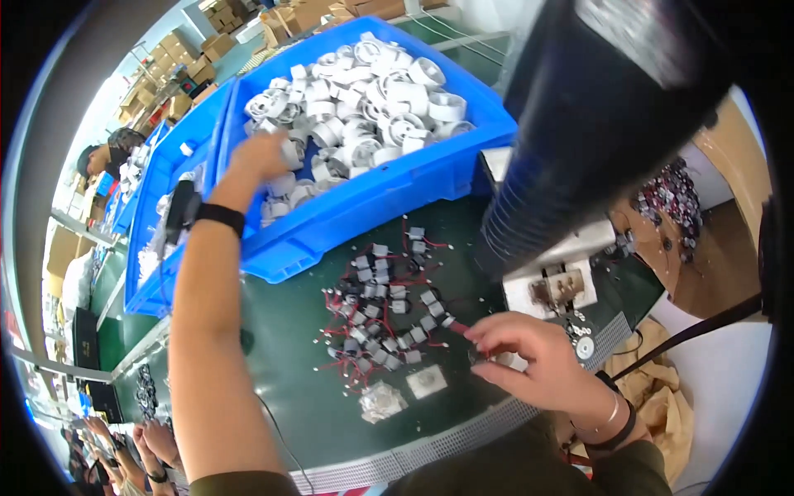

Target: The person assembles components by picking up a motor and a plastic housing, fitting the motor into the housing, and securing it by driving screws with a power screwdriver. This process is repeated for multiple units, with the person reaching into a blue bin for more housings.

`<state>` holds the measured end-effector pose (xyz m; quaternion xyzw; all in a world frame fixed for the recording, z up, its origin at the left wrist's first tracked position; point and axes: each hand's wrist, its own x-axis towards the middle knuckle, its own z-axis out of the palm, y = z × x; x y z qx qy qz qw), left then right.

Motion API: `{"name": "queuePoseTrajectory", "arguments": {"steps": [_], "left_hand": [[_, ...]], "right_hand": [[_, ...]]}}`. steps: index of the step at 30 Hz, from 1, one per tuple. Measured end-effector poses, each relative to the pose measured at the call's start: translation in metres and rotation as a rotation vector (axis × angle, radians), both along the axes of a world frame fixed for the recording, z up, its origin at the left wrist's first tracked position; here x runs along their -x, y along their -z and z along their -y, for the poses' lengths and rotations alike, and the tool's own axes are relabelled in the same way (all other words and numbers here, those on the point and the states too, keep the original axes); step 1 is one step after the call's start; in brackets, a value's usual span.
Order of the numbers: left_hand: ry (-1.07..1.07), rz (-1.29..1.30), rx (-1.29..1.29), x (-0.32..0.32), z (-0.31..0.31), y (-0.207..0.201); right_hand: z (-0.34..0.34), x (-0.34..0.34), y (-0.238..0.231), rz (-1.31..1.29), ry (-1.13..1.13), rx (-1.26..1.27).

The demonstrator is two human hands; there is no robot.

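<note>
On the far left, a person [124, 147] is near a narrow blue bin [186, 150] with white bits in it. Next comes your left hand [263, 155], reaching into the big blue bin [364, 198]. Its fingers are by the white round parts [405, 97] that fill the bin. I can't tell how far open they are, or if they have hold of one.

In the middle, a pile of small grey parts [376, 291] with red wires lies on the green table [289, 347]. A crinkly clear lump [382, 403] and a flat pale piece [427, 381] are just below it.

Then comes your right hand [488, 354], at the right side of the pile. Its fingers and thumb are curled in around a small white piece [514, 361], with a little gap at the tips. Past it are a metal block [557, 288] and a fat black tube [571, 149].
</note>
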<state>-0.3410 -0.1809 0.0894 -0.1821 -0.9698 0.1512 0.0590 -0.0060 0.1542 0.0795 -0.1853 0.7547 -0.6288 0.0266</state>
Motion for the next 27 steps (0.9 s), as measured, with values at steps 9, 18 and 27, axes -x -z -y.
{"name": "queuePoseTrajectory", "arguments": {"steps": [9, 18, 27], "left_hand": [[0.504, 0.515, -1.287, -0.23, -0.101, -0.024], [0.591, 0.094, -1.116, -0.33, -0.19, 0.088], [0.532, 0.091, -1.102, -0.332, -0.186, 0.081]], "right_hand": [[-0.033, -0.008, 0.004, 0.083, 0.257, 0.347], [-0.053, -0.021, 0.01, -0.024, 0.141, 0.256], [-0.046, -0.019, 0.015, -0.177, 0.056, -0.387]]}}
